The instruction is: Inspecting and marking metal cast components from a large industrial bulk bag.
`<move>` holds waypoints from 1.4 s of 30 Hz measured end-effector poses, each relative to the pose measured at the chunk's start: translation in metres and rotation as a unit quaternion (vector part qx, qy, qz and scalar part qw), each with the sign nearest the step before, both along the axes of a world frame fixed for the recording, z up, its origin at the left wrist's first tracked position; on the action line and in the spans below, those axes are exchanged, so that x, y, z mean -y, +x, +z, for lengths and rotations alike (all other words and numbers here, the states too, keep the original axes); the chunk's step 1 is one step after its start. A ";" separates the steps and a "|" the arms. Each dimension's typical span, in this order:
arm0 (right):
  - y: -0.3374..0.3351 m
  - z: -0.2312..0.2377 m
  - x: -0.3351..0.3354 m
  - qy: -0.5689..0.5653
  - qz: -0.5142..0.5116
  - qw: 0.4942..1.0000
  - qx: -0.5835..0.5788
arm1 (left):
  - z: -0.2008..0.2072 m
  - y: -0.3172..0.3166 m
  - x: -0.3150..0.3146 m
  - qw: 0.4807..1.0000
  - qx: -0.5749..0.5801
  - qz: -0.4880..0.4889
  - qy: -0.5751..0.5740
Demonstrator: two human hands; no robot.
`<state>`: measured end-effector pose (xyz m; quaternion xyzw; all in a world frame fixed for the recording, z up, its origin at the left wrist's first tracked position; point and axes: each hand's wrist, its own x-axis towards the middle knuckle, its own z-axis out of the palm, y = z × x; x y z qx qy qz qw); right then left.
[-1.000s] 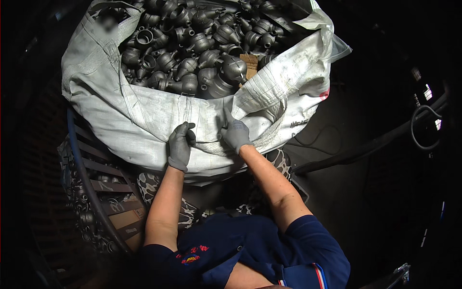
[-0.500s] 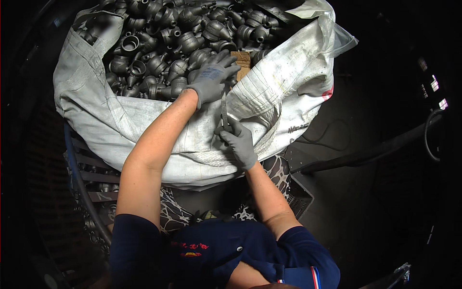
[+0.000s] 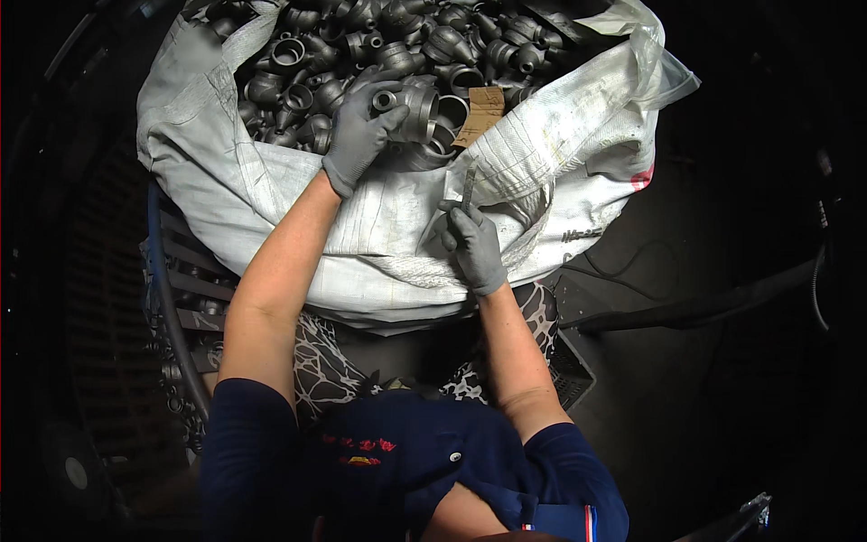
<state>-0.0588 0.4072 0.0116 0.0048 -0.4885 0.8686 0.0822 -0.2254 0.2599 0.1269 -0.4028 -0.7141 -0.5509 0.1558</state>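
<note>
A slatted bin [image 3: 199, 287] stands at left; a thick dark tube [image 3: 695, 311] and black crate [image 3: 570, 374] lie at right.

Before you, a white woven bulk bag [image 3: 388, 233] carries a loose heap of hollow dark-grey metal castings [image 3: 447, 43]; at its near rim, right of the middle, you have a brown cardboard piece [image 3: 480, 113] among them.

One wide fisheye view looks steeply down from the person's head, over the shirt [image 3: 397, 434] and forearms [image 3: 512, 352], which enter from below; the hands [image 3: 358, 135] and bag [image 3: 212, 199] lie close ahead, the bag's far side cut by the top edge.
</note>
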 end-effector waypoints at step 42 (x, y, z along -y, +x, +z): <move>0.320 -0.147 -0.181 0.173 -0.457 0.812 0.320 | -0.064 0.041 -0.015 0.986 0.068 0.011 -0.154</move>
